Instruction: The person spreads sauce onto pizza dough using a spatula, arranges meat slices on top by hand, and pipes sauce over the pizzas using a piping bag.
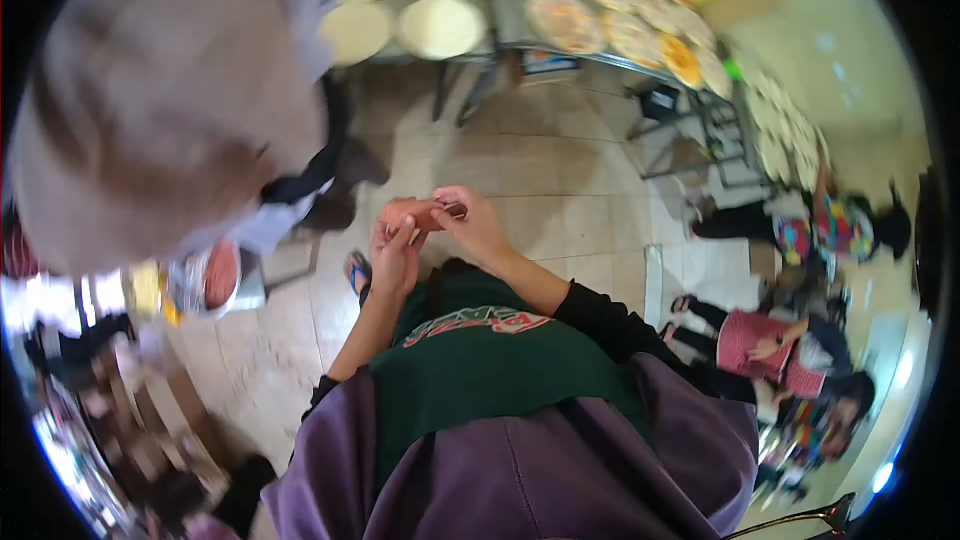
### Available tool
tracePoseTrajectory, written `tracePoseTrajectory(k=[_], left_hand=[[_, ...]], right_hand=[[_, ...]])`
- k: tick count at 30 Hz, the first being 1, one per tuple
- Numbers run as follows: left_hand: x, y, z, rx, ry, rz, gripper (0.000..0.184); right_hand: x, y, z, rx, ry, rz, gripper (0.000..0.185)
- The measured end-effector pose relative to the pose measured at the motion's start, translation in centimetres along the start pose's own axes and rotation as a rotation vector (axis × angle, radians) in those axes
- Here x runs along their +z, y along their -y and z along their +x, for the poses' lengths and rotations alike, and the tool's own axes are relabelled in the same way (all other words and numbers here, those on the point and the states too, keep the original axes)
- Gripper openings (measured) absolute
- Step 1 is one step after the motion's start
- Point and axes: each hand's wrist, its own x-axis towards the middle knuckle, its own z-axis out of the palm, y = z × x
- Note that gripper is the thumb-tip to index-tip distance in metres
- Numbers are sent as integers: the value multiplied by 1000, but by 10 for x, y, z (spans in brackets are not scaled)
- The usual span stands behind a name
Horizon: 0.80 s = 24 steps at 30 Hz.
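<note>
In front of my green apron (480, 380), both hands meet over a small bundle of pinkish-red slices (424, 217) that looks like sliced sausage meat. My left hand (396, 248) is closed on its left end, with the thumb pressed on the near side. My right hand (474, 224) pinches the other end between thumb and fingers. The fingers cover part of the bundle, so its full shape is hidden. The hands are held in the air above the tiled floor (520, 165).
Flat dough rounds (440, 28) lie on a table ahead, topped pizzas (632, 38) to its right. A person in a light garment (170, 90) stands close at left, near a tub of pinkish-red food (222, 275). Other people (770, 345) are at right. Cardboard boxes (170, 410) stand lower left.
</note>
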Motion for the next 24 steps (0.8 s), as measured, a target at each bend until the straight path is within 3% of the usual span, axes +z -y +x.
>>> tracePoseTrajectory(k=[3, 8, 10, 16, 24], left_hand=[[63, 37, 29, -89, 162, 203, 57], [145, 91, 94, -196, 461, 546, 61], [180, 112, 121, -274, 569, 643, 56], [265, 172, 224, -552, 677, 533, 42], [389, 218, 332, -607, 772, 615, 30]], right_hand=[[-83, 13, 8, 37, -150, -76, 32], [-192, 26, 30, -55, -346, -129, 27], [-229, 35, 43, -48, -375, -186, 26], [-333, 43, 104, -18, -417, -359, 27], [-456, 68, 183, 32, -490, -88, 42]])
